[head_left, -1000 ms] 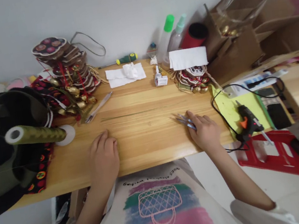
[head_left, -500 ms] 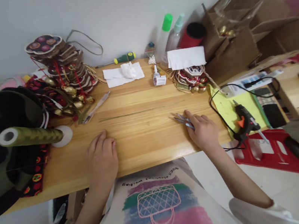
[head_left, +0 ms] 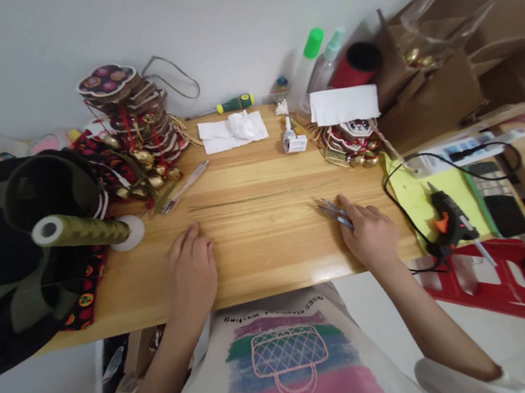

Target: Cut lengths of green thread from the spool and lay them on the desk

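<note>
Evidently the small snips [head_left: 335, 213] sit in the right hand [head_left: 373, 235], gripped near the handles, perhaps so the points face away from the fingers; thin strands [head_left: 243, 200] lie lengthwise just beyond both hands, likely for easy reach; the left hand [head_left: 192, 271] rests loosely curled, whether pinning anything I can't tell.
</note>
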Demonstrator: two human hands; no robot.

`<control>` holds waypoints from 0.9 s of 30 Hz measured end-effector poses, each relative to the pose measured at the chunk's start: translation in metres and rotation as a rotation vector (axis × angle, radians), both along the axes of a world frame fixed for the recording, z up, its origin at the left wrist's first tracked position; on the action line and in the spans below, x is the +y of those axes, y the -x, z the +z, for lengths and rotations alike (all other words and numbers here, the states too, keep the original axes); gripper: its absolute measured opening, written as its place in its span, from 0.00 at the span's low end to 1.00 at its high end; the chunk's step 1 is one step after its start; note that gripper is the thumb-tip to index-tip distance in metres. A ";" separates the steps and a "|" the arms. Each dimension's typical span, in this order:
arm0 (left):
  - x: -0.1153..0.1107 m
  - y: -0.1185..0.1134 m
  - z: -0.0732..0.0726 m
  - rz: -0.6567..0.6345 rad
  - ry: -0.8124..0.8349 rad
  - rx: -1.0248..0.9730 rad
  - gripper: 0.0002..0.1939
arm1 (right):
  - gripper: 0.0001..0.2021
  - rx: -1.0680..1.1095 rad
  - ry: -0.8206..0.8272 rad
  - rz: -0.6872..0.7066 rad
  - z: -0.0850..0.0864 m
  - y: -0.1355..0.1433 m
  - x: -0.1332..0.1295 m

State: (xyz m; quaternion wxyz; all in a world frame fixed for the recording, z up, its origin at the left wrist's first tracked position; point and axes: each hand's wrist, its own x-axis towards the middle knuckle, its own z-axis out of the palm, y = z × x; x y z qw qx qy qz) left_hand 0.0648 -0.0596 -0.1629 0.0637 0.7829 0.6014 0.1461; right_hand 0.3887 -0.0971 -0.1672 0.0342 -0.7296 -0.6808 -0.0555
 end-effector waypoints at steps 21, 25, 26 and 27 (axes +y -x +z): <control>0.010 0.001 0.000 0.020 0.034 0.004 0.15 | 0.20 -0.029 0.010 -0.028 0.004 0.003 0.011; 0.013 0.002 -0.001 -0.002 0.014 0.038 0.14 | 0.21 -0.047 0.046 -0.056 0.007 0.005 0.014; 0.014 0.002 -0.001 -0.006 0.012 0.038 0.14 | 0.21 -0.051 0.056 -0.062 0.007 0.005 0.015; 0.014 0.003 -0.001 -0.006 0.010 0.039 0.14 | 0.21 -0.053 0.064 -0.067 0.008 0.006 0.015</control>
